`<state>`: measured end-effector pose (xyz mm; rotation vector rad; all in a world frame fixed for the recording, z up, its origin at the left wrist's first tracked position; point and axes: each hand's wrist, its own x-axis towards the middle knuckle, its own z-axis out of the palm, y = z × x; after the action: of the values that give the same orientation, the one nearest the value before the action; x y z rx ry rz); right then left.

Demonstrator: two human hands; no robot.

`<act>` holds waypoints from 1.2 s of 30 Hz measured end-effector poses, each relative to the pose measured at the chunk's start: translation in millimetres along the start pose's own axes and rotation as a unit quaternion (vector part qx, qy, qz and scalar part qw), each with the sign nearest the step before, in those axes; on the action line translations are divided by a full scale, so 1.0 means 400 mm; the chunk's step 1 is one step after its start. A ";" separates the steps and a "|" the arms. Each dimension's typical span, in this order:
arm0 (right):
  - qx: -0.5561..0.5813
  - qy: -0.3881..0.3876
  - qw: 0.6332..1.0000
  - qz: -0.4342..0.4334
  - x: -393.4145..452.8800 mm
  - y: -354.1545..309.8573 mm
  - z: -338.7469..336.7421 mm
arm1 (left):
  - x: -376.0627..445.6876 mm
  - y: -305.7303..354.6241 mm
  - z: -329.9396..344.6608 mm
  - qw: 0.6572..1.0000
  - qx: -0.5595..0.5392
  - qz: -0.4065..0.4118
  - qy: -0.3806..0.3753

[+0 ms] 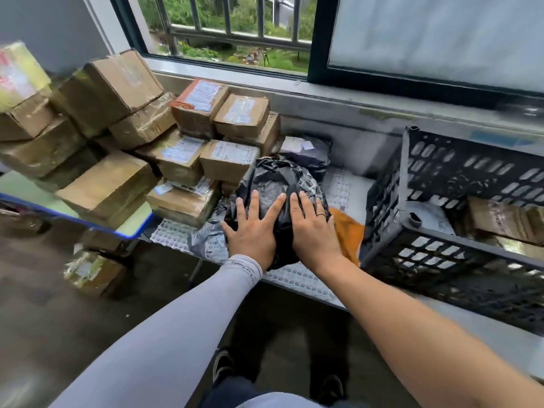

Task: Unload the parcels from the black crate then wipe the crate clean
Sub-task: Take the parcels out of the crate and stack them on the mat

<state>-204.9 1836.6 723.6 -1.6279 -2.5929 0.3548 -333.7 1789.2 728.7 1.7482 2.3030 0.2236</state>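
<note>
A bulging black plastic parcel (279, 178) lies on the white table (297, 278) beside stacked cardboard parcels (188, 160). My left hand (253, 231) and my right hand (315, 228) both press flat on it, fingers spread and straight. The black crate (441, 248) stands to the right, close to my right hand. Inside it I see a brown box (500, 219) and a pale bag (432, 213). An orange cloth (348, 231) lies between the black parcel and the crate.
Bigger cardboard boxes (97, 113) are piled on the left on a blue-edged table (126, 228). A box (91, 272) sits on the floor below it. Grey mailer bags (206, 242) lie under the black parcel. A window wall runs behind.
</note>
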 end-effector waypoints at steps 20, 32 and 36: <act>0.050 -0.124 0.985 0.107 0.083 -0.287 0.239 | 0.091 -0.406 0.069 0.987 0.010 0.047 -0.156; 0.029 -0.169 0.983 0.063 0.109 -0.214 0.254 | 0.109 -0.385 0.092 0.985 0.014 0.031 -0.169; 0.041 -0.173 0.982 0.067 0.129 -0.219 0.242 | 0.115 -0.375 0.077 0.987 0.025 0.033 -0.155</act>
<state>-321.3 1830.5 645.6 -1.8627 -2.6590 0.8093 -475.5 1792.1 654.8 1.7435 2.0473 -0.0894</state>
